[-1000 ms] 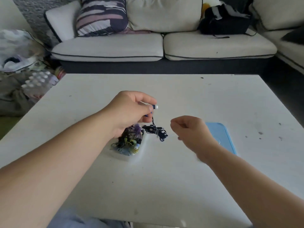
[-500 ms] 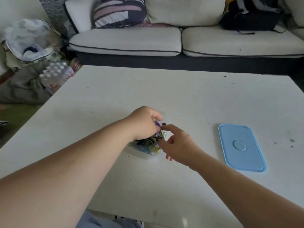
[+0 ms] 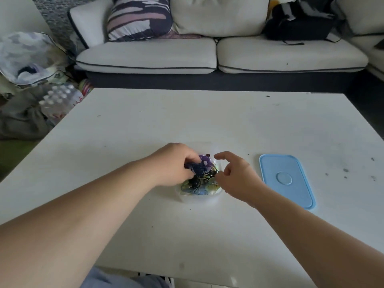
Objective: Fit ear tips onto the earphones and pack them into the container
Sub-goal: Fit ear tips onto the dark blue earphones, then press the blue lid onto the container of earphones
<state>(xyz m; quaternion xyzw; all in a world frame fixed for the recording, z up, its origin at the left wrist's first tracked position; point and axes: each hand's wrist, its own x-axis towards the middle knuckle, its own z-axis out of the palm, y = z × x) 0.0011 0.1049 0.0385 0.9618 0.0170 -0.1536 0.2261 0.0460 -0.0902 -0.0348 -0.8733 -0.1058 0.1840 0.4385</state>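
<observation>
White table [image 3: 207,121], pale sofa [image 3: 145,59], striped cushion [image 3: 139,19], black bag [image 3: 299,26], bottle pack on floor [image 3: 60,100]

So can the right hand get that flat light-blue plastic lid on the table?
Probably yes. The right hand hangs over the clear plastic container and seems to hold nothing. The flat light-blue plastic lid lies bare on the white table just to its right, with nothing between them.

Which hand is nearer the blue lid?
Right. The right hand sits just left of the blue lid, not touching; the left hand is farther left, gripping earphones over the container.
</observation>
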